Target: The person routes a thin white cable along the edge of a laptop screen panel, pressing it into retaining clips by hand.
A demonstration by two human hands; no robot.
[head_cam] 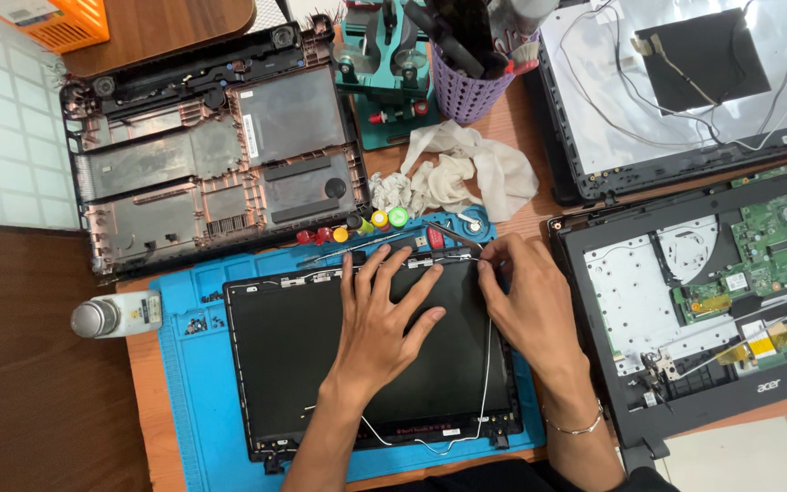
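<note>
A black laptop screen lid (293,364) lies on a blue work mat (184,374). My left hand (380,314) rests flat on the dark panel, fingers spread toward the lid's top edge. My right hand (526,292) sits at the lid's upper right corner, fingertips pinched on a thin white cable (487,364) that runs down the lid's right side and curls along the bottom edge. A thin bracelet circles my right wrist.
An empty laptop bottom case (211,155) lies at the back left. Another laptop base with a green board (730,282) sits right, a lid with wires (685,82) behind it. White cloth (466,169), purple tool cup (466,87), coloured screwdrivers (357,228) and a small white bottle (116,314) stand around.
</note>
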